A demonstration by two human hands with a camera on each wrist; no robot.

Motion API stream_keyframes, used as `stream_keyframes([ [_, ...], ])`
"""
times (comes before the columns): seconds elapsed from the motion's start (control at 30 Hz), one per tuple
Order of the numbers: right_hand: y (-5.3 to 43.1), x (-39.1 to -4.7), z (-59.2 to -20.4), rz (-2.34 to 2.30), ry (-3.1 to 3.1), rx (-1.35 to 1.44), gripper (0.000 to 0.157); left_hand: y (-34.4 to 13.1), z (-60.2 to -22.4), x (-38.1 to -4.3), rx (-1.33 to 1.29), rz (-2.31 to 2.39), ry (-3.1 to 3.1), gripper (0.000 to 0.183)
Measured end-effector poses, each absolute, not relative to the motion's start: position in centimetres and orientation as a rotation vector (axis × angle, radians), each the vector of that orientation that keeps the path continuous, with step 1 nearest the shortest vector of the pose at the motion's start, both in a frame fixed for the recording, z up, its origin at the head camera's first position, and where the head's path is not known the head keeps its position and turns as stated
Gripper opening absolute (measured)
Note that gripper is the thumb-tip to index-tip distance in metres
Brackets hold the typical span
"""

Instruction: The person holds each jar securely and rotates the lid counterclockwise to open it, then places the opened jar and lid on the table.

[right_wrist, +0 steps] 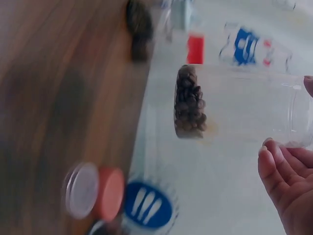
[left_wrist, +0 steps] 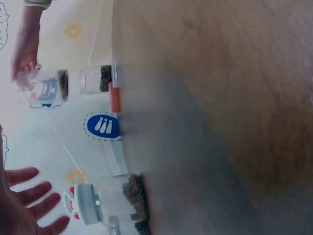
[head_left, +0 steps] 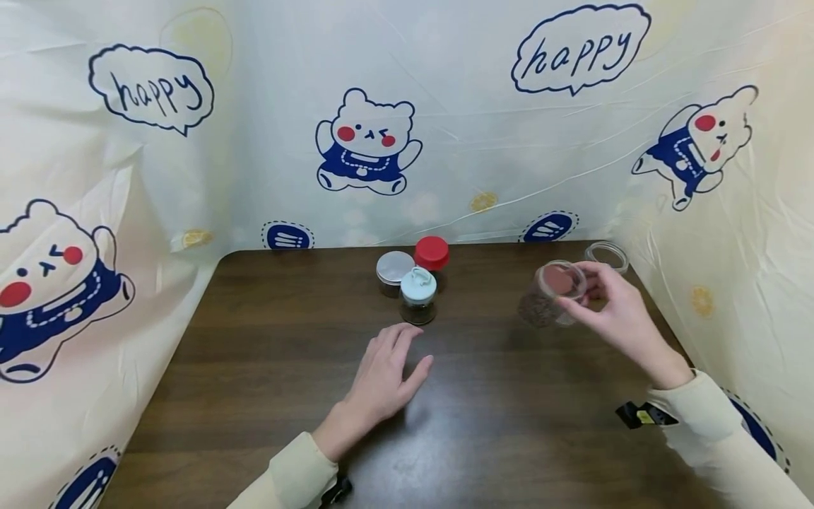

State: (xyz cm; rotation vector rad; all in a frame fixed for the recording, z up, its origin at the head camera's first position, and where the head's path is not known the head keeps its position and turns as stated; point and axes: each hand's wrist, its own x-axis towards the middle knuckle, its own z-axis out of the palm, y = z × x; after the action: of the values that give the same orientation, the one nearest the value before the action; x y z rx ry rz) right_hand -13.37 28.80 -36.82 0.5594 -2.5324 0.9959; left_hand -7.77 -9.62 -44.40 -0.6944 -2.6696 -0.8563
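My right hand [head_left: 617,307] grips a clear jar [head_left: 540,297] near its rim, with thumb and fingers on either side. The jar is tilted in the head view and raised off the table. Dark coffee beans [right_wrist: 190,103] lie at its bottom. No lid shows on its mouth. My left hand [head_left: 384,375] hovers above the table with fingers spread, holding nothing. Just beyond its fingertips stands a jar with a mint-coloured lid [head_left: 418,285]. Behind that are a jar with a silver-grey lid [head_left: 394,266] and one with a red lid [head_left: 432,252].
Another clear jar [left_wrist: 93,79] with dark contents stands at the table's far right. A reddish lid [right_wrist: 110,193] and a clear round piece [right_wrist: 82,190] lie on the brown table [head_left: 286,396]. A printed sheet [head_left: 445,141] hangs along the table's back and sides.
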Motion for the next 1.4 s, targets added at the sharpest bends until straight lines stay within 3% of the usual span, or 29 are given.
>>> stream_keyframes([
  [0.23, 33.3, -14.1, -38.3, 0.942, -2.591, 0.288, 0.059, -10.1, -43.7, -7.7, -0.574, -0.524, -2.680, 0.053],
  [0.6, 38.5, -15.2, -41.1, 0.927, -2.647, 0.022, 0.056, -11.6, -43.5, -8.1, -0.412, -0.414, -2.757, 0.061],
  [1.4, 40.5, -16.6, -44.7, 0.915, -2.783, -0.054, 0.057, -11.8, -44.1, -8.0, -0.394, -0.398, -2.848, 0.059],
])
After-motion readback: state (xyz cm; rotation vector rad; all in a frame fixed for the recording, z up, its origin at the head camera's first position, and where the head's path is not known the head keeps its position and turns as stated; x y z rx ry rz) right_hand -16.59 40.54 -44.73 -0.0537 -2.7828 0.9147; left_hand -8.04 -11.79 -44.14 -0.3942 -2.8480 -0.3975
